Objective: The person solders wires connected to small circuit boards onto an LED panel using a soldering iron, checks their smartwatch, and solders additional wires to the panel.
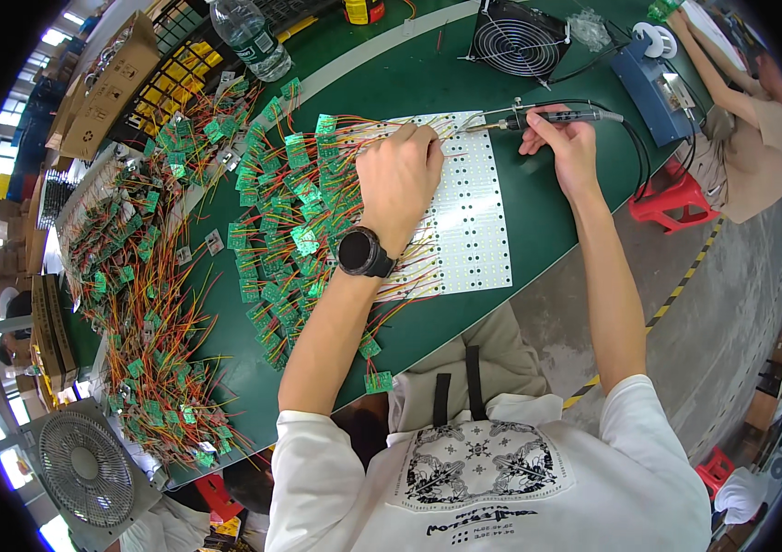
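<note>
White panel [483, 221] lies beneath left hand [398, 182], whose grip can't be told | right hand [564, 147] clasps soldering iron [575, 116] pen-style, likely for control

Just beyond the round black watch [360, 251] that the person is wearing on the left wrist, the left hand [398, 179] is arching with its back turned up, its fingers curling down so that I am not seeing the tips. The bare left forearm [328, 336] is slanting inward to the watch from its near side. Well to the right of the watch and farther out, the right hand [571, 152] is pinching between thumb and fingers, bending inward. The bare right forearm [614, 285] is reaching forward, well right of the watch.
</note>
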Tool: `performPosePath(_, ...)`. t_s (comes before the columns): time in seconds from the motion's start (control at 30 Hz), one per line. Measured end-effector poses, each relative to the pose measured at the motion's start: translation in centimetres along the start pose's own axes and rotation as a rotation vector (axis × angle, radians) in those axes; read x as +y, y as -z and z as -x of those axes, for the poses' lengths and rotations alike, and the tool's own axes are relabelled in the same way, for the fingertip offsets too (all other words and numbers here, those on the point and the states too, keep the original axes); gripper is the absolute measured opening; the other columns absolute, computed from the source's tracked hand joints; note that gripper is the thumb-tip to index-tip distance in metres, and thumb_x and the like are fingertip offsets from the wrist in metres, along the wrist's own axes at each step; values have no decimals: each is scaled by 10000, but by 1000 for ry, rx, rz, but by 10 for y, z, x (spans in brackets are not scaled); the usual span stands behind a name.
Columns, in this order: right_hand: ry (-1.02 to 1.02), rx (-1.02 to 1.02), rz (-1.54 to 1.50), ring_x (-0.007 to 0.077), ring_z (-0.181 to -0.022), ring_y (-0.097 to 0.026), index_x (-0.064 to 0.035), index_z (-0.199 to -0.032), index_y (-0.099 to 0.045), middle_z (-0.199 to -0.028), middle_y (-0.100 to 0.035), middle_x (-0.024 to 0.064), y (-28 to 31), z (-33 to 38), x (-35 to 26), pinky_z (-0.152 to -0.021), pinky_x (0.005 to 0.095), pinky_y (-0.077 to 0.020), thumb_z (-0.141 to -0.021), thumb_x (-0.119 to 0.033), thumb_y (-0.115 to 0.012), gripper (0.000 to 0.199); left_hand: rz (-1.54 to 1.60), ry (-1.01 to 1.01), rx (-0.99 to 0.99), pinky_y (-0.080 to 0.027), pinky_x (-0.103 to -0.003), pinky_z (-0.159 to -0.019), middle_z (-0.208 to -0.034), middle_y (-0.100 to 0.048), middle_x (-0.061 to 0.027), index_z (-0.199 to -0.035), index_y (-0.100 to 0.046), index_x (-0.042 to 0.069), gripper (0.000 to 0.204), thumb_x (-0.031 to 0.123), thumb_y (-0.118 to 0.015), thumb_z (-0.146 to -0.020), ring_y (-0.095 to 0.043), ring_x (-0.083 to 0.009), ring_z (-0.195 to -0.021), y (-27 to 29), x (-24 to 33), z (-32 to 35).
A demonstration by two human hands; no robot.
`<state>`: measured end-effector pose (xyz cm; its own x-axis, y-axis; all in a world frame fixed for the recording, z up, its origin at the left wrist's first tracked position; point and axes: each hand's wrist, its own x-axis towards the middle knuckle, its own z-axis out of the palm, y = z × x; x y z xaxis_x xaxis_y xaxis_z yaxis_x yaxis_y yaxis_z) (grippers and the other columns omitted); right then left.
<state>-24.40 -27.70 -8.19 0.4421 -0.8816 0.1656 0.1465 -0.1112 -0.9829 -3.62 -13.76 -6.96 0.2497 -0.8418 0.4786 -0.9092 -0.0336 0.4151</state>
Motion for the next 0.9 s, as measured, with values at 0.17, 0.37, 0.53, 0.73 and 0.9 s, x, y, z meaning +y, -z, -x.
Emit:
performPosePath(0.17,-2,-10,6,193,-614,-669,69,-993,-651,-765,-673,125,0,-1,1,-568,265,-509,-891,-111,-702,213,-2,1,7,-519,-374,-606,-796,-704,-95,-846,-714,69,96,160,-687,-832,-680,-287,-688,-1,0,1)
performPosePath(0.37,1,-24,9,193,-615,-669,67,-996,-649,-766,-673,124,-1,-1,0,-566,266,-508,-893,-109,-701,211,1,-2,7,-519,-375,-605,-795,-703,-93,-843,-714,68,94,158,-686,-832,-677,-290,-684,0,0,0)
performPosePath(0.53,9,-24,10,193,-617,-668,70,-1009,-643,-770,-671,125,-1,0,0,-566,265,-506,-895,-105,-701,216,2,-4,8,-520,-371,-599,-789,-704,-91,-838,-715,68,88,150,-687,-827,-679,-287,-677,0,0,0)
performPosePath(0.73,8,-20,10,193,-614,-666,70,-1014,-641,-767,-668,126,-1,0,1,-562,264,-501,-896,-109,-705,224,-6,-12,19,-519,-369,-594,-786,-704,-89,-839,-715,66,87,147,-685,-826,-678,-285,-672,-1,-1,1)
performPosePath(0.9,15,13,-2,190,-603,-659,69,-1009,-644,-758,-664,120,0,0,2,-555,263,-493,-898,-122,-704,228,3,-20,22,-514,-373,-588,-772,-699,-87,-837,-712,62,87,143,-682,-828,-674,-288,-667,-1,-1,1)
